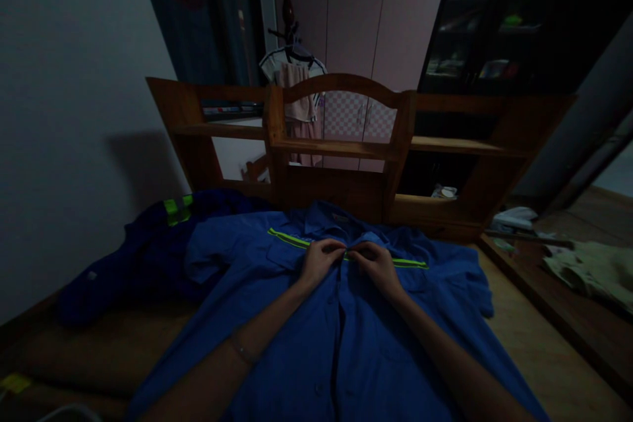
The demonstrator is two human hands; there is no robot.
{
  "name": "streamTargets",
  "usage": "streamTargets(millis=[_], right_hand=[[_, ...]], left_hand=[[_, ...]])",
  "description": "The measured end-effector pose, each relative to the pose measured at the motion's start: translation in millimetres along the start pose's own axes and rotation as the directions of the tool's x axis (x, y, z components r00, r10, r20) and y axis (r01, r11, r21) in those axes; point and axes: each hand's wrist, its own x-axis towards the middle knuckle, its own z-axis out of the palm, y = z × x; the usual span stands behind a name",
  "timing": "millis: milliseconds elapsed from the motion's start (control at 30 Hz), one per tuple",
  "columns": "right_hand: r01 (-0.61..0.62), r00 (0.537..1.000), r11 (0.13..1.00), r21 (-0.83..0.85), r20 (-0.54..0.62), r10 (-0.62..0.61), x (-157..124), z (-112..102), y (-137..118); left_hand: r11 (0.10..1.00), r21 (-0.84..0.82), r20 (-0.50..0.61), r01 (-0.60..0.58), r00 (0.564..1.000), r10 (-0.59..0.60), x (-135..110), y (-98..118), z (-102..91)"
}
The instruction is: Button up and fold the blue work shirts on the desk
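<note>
Left hand (319, 260) and right hand (376, 265) on work shirt (291, 316).
Collar (316, 219) just beyond both; jacket (143, 270) left of left hand. Bookcase headboard (336, 188) ahead of hands; behind it, wardrobe (356, 20) and coat stand (288, 10), plus glass-fronted cabinet (494, 46) ahead-right of right hand. Cloth (593, 270) well to right hand's right.
</note>
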Motion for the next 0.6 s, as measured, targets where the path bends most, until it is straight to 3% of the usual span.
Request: streamTargets(millis=[133, 400, 600], right_hand=[[-0.080, 0.994, 0.996, 0.027, 0.082, 0.077, 5, -2, 6], [-0.078, 0.981, 0.984, -0.163, 0.162, 0.105, 5, -3, 18], [-0.012, 0.986, 0.961, -0.276, 0.159, 0.058, 1, -2, 10]], left_hand=[[0.999, -0.004, 0.014, 0.035, 0.999, -0.035, 0, -1, 0.2], [0.989, 0.044, 0.048, 0.144, 0.988, -0.146, -2, -8, 2.4], [0.985, 0.162, -0.027, 0.066, 0.998, -0.062, -7, -8, 4.8]])
